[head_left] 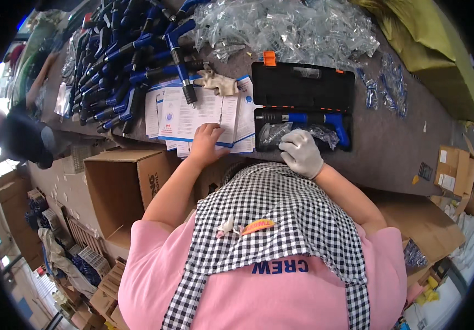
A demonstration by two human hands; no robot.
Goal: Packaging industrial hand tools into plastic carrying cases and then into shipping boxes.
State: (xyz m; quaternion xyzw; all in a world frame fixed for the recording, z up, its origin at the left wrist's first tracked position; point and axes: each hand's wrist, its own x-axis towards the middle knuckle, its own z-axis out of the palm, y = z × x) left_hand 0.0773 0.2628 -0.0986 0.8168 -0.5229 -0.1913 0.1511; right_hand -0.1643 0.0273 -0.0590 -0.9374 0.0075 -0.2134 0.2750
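- Two hands were at the near edge of the grey table [391,143]; the left hand [208,142] was bare, the right hand [301,152] wore a white glove.
- Left hand lay palm down, fingers loosely spread, on the stack of leaflets [193,118]; it pressed on the top sheet near the stack's lower edge; no pinch was visible.
- Right hand rested at the front rim of the open black case [303,104]; fingers were curled down onto a clear plastic bag [281,132] in the lower half; whether they gripped the bag could not be told.
- Case lay just right of the leaflets, lid laid back flat; a blue and black tool [314,119] sat lengthwise in the lower half, the plastic bag partly over and below it.
- A spare glove [218,82] lay crumpled on the top of the leaflets.
- A heap of blue and black tools [127,60] covered the table to the upper left; one of them overlapped the leaflets.
- A pile of clear bags [292,27] lay behind the case.
- An open cardboard box [127,187] stood below the table edge, left of the person.
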